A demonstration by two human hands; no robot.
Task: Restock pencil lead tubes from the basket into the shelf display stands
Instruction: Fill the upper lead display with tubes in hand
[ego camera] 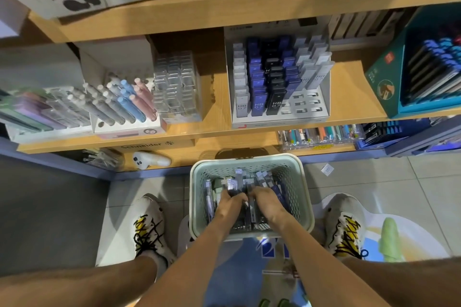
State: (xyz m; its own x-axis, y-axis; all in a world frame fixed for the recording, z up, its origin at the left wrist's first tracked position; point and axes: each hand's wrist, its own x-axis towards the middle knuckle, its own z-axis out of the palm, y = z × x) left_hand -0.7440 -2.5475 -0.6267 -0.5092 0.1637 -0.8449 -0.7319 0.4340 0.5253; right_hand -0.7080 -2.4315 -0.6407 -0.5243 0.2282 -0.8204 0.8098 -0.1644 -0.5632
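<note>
A pale green perforated basket (pixel 298 183) stands on the floor between my feet, holding several grey, blue and black pencil lead tubes (pixel 262 177). Both hands are down inside it. My left hand (pixel 230 203) curls its fingers round a bunch of tubes, and my right hand (pixel 268 200) grips tubes right beside it; the fingertips are hidden among the tubes. On the shelf above stands a white display stand (pixel 321 113) with rows of white, blue and black HB 0.7 tubes (pixel 270 82). Its front right slots are bare.
Left of the stand sit a clear stack of small cases (pixel 177 87) and a rack of pastel pens (pixel 124 99). A teal box of pens (pixel 384 82) stands to the right. A lower shelf holds a white controller-like object (pixel 149 160). My shoes flank the basket.
</note>
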